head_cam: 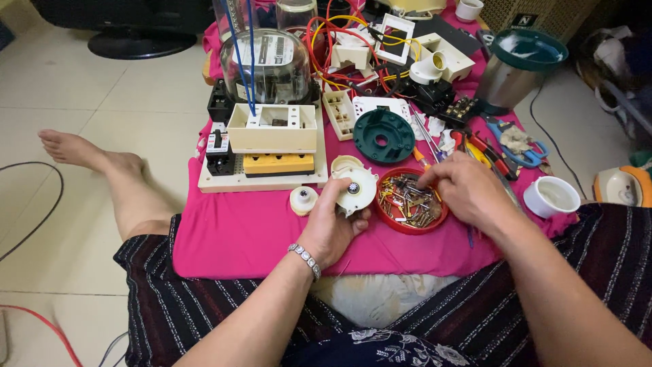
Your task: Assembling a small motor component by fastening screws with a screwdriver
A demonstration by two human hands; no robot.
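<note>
My left hand (333,228) holds a round white plastic fitting (356,189) with a small dark centre, just above the pink cloth (238,231). My right hand (465,190) reaches fingertips-down into a shallow red bowl (407,225) full of small screws and metal parts. The bowl sits right beside the fitting. A small cream knob-like piece (303,200) lies on the cloth left of my left hand.
A board carrying a cream box, yellow block and black breakers (261,146) stands behind, with a glass-domed meter (268,64), a green round base (382,136), tangled wires (339,41), pliers and scissors (502,149), a white cup (551,197) and a steel pot (516,68).
</note>
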